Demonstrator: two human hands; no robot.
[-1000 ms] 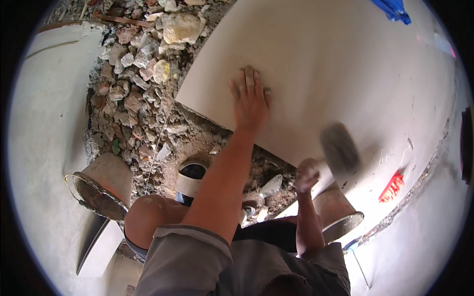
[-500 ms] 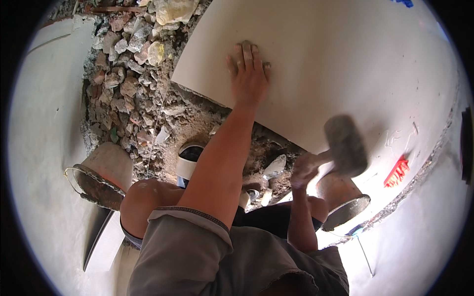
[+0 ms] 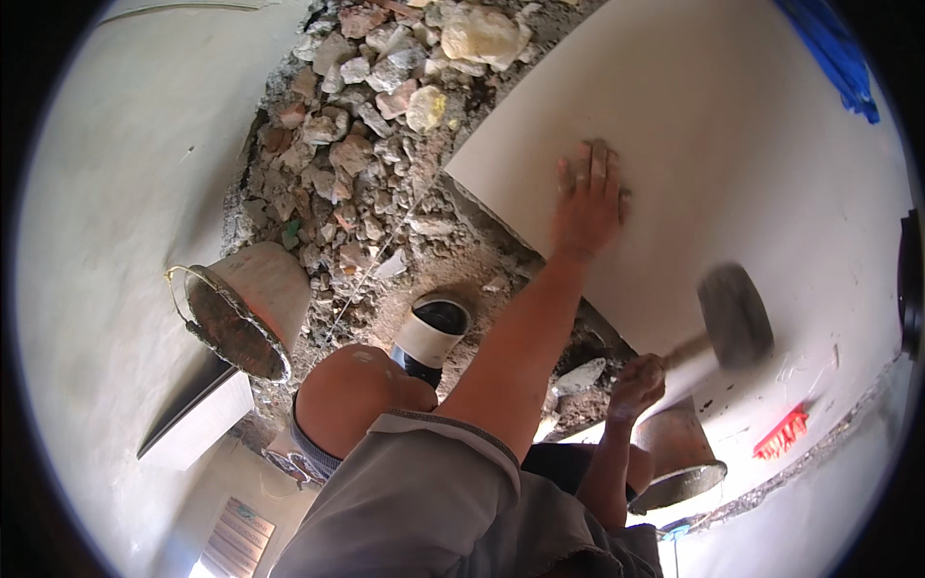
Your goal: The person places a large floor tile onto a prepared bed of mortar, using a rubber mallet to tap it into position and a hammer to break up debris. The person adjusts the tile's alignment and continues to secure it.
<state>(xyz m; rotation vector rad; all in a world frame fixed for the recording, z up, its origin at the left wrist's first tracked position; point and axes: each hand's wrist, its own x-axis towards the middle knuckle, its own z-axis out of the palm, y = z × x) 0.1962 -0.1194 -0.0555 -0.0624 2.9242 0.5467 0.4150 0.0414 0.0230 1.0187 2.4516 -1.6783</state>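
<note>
My left hand (image 3: pixel 590 197) lies flat on a large pale floor tile (image 3: pixel 694 154), fingers spread, with nothing in it. The wooden handle of a rubber mallet (image 3: pixel 737 316) is in the grip of my right hand (image 3: pixel 638 383). The mallet's dark, blunt head is above the tile's surface, to the right of my left hand; whether it touches the tile I cannot tell. Along the tile's near left edge runs a dark gap with rough mortar and soil.
Broken stone rubble (image 3: pixel 356 144) covers the ground at the left, with a thin string (image 3: pixel 381 249) across it. One bucket (image 3: pixel 252 299) leans at the left, another bucket (image 3: pixel 679 448) stands by my right knee. A red brush (image 3: pixel 782 433) and blue plastic sheeting (image 3: pixel 833 53) lie at the right.
The whole view has swung, so the scene appears farther right and lower. My left hand stays flat on the tile. The mallet remains in my right hand, its head now at a slightly different tilt.
</note>
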